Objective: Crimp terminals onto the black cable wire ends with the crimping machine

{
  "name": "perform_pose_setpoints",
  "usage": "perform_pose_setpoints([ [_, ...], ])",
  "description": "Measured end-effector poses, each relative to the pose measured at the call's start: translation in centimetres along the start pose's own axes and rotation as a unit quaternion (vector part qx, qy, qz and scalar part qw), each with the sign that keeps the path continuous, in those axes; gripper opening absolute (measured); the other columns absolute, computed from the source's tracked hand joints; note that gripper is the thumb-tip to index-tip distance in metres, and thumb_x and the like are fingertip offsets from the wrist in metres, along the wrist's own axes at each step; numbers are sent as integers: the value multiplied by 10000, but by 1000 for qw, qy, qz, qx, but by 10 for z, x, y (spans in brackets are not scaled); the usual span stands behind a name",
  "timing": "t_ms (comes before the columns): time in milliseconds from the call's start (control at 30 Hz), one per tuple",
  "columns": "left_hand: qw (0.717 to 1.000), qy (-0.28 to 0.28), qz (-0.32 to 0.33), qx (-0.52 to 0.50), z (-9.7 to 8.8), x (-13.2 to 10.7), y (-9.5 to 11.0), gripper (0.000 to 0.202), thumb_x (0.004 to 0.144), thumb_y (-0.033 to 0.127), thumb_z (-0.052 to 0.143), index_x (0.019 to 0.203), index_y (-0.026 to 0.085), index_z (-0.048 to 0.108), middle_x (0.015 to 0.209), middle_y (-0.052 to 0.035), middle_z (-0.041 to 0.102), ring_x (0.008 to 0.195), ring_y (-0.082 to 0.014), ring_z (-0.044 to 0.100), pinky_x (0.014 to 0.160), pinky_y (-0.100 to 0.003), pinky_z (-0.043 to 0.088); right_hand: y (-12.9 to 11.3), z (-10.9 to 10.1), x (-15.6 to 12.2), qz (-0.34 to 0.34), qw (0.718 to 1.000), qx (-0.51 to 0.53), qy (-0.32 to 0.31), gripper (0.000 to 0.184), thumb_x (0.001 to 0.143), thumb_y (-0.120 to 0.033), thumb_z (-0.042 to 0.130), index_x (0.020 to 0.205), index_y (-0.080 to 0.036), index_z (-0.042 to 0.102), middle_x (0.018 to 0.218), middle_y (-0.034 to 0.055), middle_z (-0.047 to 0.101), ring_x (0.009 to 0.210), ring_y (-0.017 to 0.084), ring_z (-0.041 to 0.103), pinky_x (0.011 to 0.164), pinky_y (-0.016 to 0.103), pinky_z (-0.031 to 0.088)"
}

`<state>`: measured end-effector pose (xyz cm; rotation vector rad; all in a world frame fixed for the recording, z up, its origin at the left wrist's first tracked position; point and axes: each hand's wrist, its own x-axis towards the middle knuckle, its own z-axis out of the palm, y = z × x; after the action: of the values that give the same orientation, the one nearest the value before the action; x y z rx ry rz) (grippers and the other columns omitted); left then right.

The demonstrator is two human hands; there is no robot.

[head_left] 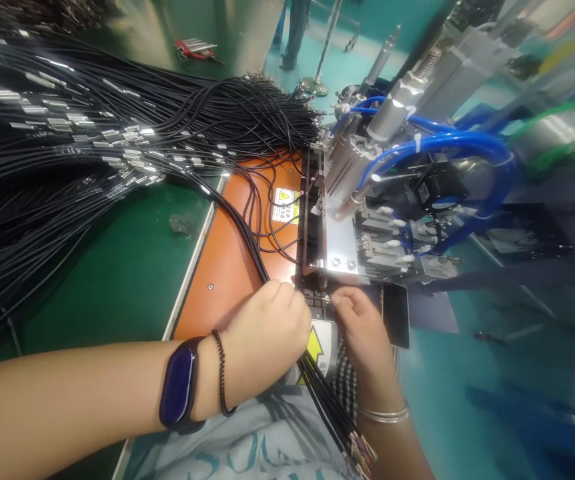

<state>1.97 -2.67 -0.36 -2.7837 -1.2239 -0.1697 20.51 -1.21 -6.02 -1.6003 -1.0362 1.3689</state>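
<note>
Work looked to me partly done: several loose black cables (273, 251) already reached to the machine (340, 230), while a large heap of cables (177, 107) lay at far left over the desk (152, 267). My left grip (275, 320) was clenched around a cable bundle (250, 241), whose coloured wire ends (362, 450) came out at near right. My right grip (362, 323) was just beside the machine's near edge; whether its fingertips grasped something, I could not tell.
</note>
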Motion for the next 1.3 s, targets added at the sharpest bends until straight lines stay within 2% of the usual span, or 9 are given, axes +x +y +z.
perform_pose_setpoints([
  [67,1000,11,7,11,1,0,0,121,806,87,426,816,135,536,728,-72,539,646,-231,505,571,-351,356,-1,-9,-7,-83,995,-50,15,195,796,-334,639,923,-212,553,613,-66,433,540,86,381,523,202,338],
  [133,999,31,12,16,2,1,-1,131,801,83,418,827,135,536,707,-64,537,617,-226,506,556,-351,350,-9,-21,-16,-189,976,-107,-33,214,817,-240,627,1022,-252,564,696,-45,483,610,97,450,576,212,386],
  [267,999,44,13,12,3,4,-3,134,792,79,411,813,144,526,658,-46,522,575,-221,499,531,-350,339,-31,-41,-36,-361,859,-205,-299,389,821,-50,565,1083,-335,609,882,1,573,787,126,540,690,258,438],
  [333,999,43,14,6,3,3,-4,129,778,72,418,797,148,520,645,-43,520,563,-222,496,525,-352,339,-39,-44,-42,-389,822,-205,-362,402,825,-10,524,1056,-320,634,896,15,589,805,133,549,702,276,443],
  [600,999,37,6,-15,7,7,-16,97,779,86,460,759,167,508,694,-49,545,648,-238,524,575,-371,387,-30,-33,-39,-408,859,-129,-279,340,820,-18,566,1037,-263,659,850,32,658,796,150,593,689,298,480],
  [800,998,40,-9,-41,13,10,-30,89,829,109,470,785,168,519,781,-58,591,760,-232,549,671,-372,432,-15,-19,-38,-449,854,-146,-219,408,837,-14,530,1113,-293,641,963,45,674,875,172,603,730,330,502],
  [933,998,42,-8,-45,7,8,-29,95,854,118,455,828,164,535,852,-64,607,803,-230,562,694,-371,456,-8,-21,-36,-471,853,-148,-169,352,841,-73,561,1125,-268,636,977,65,675,894,198,607,740,360,512],
  [1100,999,-3,-31,-36,-6,5,-20,135,829,95,471,910,136,572,1004,-115,616,912,-256,586,731,-385,485,-7,-25,-33,-459,866,-179,-91,316,790,-12,593,1007,-232,657,882,46,666,831,180,609,728,348,507],
  [1300,996,-57,-59,-21,-19,5,-17,219,775,39,483,943,119,598,978,-121,648,903,-250,621,706,-359,506,-13,-22,-35,-439,873,-177,-117,267,814,-38,563,977,-238,633,865,40,652,828,182,597,737,352,498],
])
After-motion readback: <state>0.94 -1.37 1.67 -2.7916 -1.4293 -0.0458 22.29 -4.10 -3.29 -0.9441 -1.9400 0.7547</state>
